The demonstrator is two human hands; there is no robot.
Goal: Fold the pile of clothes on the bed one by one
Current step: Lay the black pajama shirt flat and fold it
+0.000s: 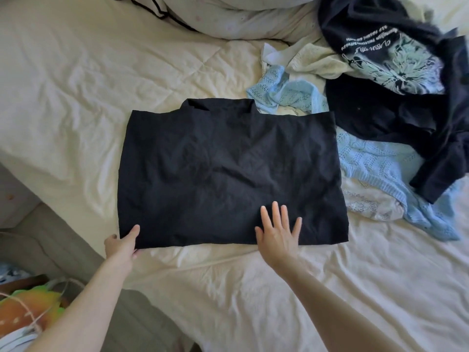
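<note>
Black garment (228, 171) spread flat mid-bed, folded into a rough rectangle, collar end pointing toward the far side of the bed (76, 80), hem toward the near edge. Left hand (123, 243) at the garment's near-left corner, thumb on top of the fabric, fingers tucked under the edge, pinching that corner. Right hand (279, 231) flat on the cloth near the near edge, right of centre, fingers straight and spread, palm pressing down, gripping nothing. Hands apart, most of the hem between them.

Rest of the pile toward the bed's right side: light-blue knit (380, 174) lying just beside the garment's right edge & partly under it, another bit of pale blue lacy knit (281, 94) touching the far-right corner of the black piece. Cream-yellow top (314, 63) behind that, crumpled. Dark tee w/ pale graphic print (396, 64) heaped at the far-right, sleeve trailing down over the blue knit. White patterned fabric (370, 201) peeking out under the blue knit, near the right edge.

Pillow (228, 16) at the far side, black cord (157, 11) looping across it. Off the bed's near-left corner, a colourful orange-green bag (30, 308) w/ string handles, low down.
</note>
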